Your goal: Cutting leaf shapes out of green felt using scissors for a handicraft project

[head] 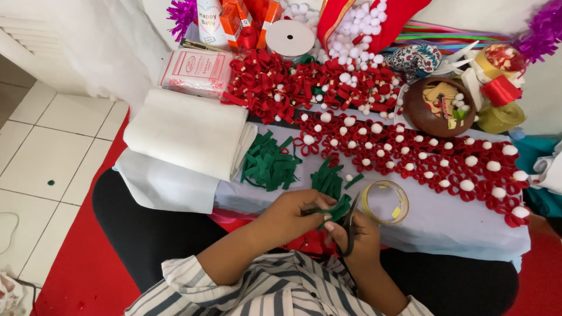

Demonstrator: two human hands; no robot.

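My left hand [293,213] pinches a folded strip of green felt [336,209] over my lap. My right hand [357,237] grips black scissors [350,225], their blades pointing up at the felt strip. Just beyond my hands lie two small piles of cut green felt strips [270,164] on the pale cloth-covered board [445,225]. A roll of clear tape [384,202] lies right of the scissors.
Rows of red felt flowers with white pompom centres [433,161] run across the board. A folded white felt stack [190,131] lies at left. Behind are red bows [275,88], a white ribbon spool [290,38], loose white pompoms [357,35], a brown bowl [430,111] and purple tinsel.
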